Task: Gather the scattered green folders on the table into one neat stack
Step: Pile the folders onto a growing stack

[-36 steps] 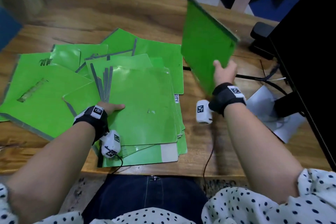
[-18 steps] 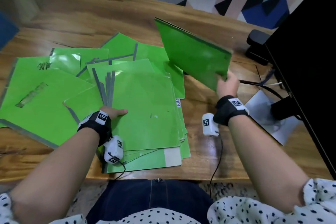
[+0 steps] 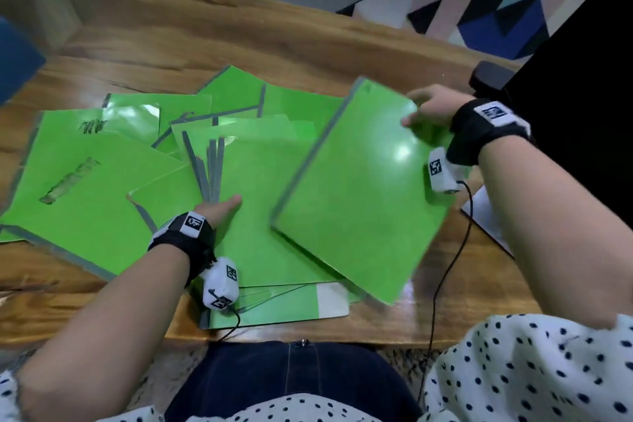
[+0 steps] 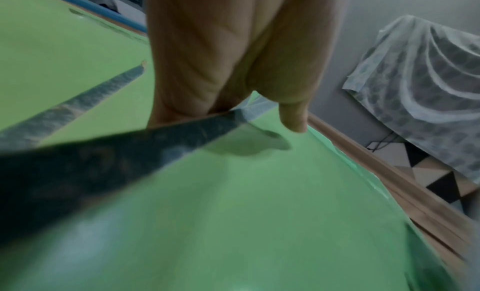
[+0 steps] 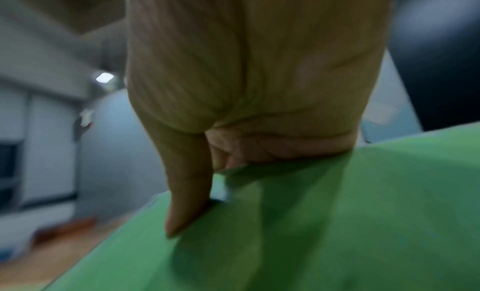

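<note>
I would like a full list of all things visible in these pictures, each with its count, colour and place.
held folder: one, green with a grey spine, tilted above the right side of the pile
pile: several folders, exact count unclear, green, at the table's near edge
scattered folders: several, green with grey spines, overlapping left of and behind the pile
table: one, brown wood
paper: white, at the table's right edge
cables: black, running from the wrist cameras over the table's near edge
black object: one, far right on the table
left hand: lies on the pile, fingers at the grey spines
right hand: grips the held folder's far corner
</note>
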### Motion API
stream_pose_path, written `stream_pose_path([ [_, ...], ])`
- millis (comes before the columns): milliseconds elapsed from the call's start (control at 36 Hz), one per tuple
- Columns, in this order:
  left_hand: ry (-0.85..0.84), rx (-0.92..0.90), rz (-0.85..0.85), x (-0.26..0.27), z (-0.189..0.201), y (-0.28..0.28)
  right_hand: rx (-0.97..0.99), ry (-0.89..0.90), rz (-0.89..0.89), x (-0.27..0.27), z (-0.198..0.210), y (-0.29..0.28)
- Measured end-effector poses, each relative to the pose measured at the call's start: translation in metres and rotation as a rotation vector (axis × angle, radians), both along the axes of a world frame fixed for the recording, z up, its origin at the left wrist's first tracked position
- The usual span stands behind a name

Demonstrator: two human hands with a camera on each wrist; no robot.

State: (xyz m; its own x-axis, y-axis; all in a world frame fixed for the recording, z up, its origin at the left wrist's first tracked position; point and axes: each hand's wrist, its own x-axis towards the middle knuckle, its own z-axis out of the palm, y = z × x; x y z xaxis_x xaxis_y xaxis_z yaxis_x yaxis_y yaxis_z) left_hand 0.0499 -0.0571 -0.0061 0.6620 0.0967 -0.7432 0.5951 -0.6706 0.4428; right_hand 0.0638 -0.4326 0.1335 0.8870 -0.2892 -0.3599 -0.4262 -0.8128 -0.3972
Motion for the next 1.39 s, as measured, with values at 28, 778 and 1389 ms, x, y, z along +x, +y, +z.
stream_pose_path([
  [28, 0.019, -0.030, 0.010, 0.001, 0.001, 0.001, -0.136, 0.067, 0.079, 0.000, -0.006, 0.011],
  [778, 0.060, -0.048, 0.012, -0.002, 0.000, 0.003, 0.073, 0.333, -0.560, -0.107, -0.167, 0.066],
  [1389, -0.298, 0.072, 0.114, -0.007, 0.017, -0.037, 0.177, 0.250, -0.339, -0.087, -0.172, 0.134],
])
